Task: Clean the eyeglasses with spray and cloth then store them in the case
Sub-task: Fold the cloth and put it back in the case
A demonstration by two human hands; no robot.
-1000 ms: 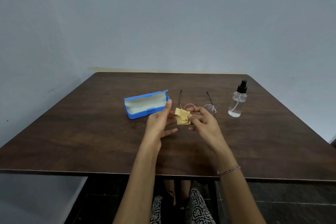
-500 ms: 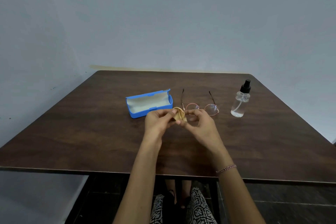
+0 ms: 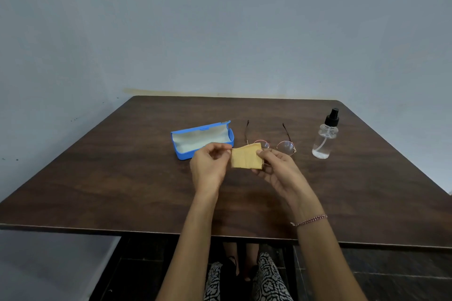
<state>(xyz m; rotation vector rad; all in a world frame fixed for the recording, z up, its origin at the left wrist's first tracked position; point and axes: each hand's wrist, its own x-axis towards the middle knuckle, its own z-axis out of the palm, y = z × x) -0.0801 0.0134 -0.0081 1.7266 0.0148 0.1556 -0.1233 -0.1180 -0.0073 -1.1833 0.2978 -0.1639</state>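
Head view: a dark wood-grain table (image 3: 122,178) set against a plain grey-blue wall (image 3: 220,31). Over its middle, the left hand (image 3: 210,166) and right hand (image 3: 278,168) each have their grip pinched on an edge of the spread yellow cloth (image 3: 245,157). Beyond lie the open blue case (image 3: 203,140) at left, the eyeglasses (image 3: 285,146) centrally, and the spray bottle (image 3: 325,139) at right.
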